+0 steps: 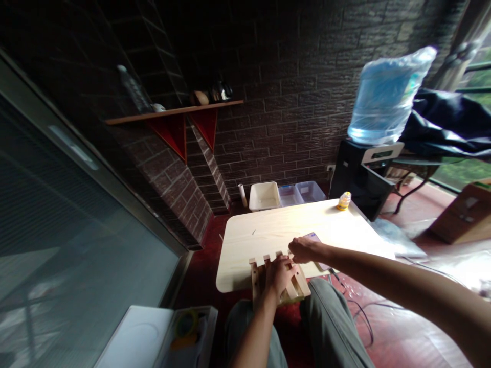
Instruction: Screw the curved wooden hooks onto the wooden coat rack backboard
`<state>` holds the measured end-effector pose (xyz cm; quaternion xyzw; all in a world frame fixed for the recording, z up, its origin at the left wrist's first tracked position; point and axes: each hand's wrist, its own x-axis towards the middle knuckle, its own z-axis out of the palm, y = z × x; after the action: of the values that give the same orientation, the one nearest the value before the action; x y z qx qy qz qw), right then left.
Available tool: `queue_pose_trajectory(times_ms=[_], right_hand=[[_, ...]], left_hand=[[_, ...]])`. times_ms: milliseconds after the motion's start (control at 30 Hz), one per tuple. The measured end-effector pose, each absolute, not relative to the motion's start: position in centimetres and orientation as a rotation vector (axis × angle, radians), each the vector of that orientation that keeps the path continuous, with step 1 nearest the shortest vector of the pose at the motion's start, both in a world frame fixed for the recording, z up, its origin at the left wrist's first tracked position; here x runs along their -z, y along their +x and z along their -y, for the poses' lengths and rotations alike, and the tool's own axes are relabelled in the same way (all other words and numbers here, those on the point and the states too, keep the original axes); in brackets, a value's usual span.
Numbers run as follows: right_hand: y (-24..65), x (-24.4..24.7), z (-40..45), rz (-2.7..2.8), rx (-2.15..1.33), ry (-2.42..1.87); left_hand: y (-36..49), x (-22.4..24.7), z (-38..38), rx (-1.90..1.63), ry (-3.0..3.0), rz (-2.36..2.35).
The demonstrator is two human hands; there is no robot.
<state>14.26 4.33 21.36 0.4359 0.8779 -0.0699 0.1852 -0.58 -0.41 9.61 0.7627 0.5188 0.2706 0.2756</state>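
Observation:
A slatted wooden frame (254,276) of pale strips, some with dark holes, rests at the near edge of the light wooden table, partly over my lap. Across its slats lies my left hand (279,275), fingers curled down and holding it. My right hand (303,250) is closed in a fist at the far end of one slat on the right; what its fingers grip is hidden. Just behind that hand a phone (312,236) lies on the table, partly covered by my right forearm. A small dark screw-like piece (253,232) lies farther left.
The table (238,227) carries a yellow-and-clear bottle (344,201) at its far right corner. Behind stand a cream bin (264,196) and clear bins (310,191). A water dispenser (351,171) is at right, cables (360,309) trail on the floor, and an open white box (209,327) sits at lower left.

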Motion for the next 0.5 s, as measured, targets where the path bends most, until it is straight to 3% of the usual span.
queue_pose_trajectory(times_ms=[500], right_hand=[[14.8, -22.0, -3.6, -2.597, 0.155, 1.183]], left_hand=[[-0.5, -8.0, 0.1, -0.788, 2.001, -1.42]])
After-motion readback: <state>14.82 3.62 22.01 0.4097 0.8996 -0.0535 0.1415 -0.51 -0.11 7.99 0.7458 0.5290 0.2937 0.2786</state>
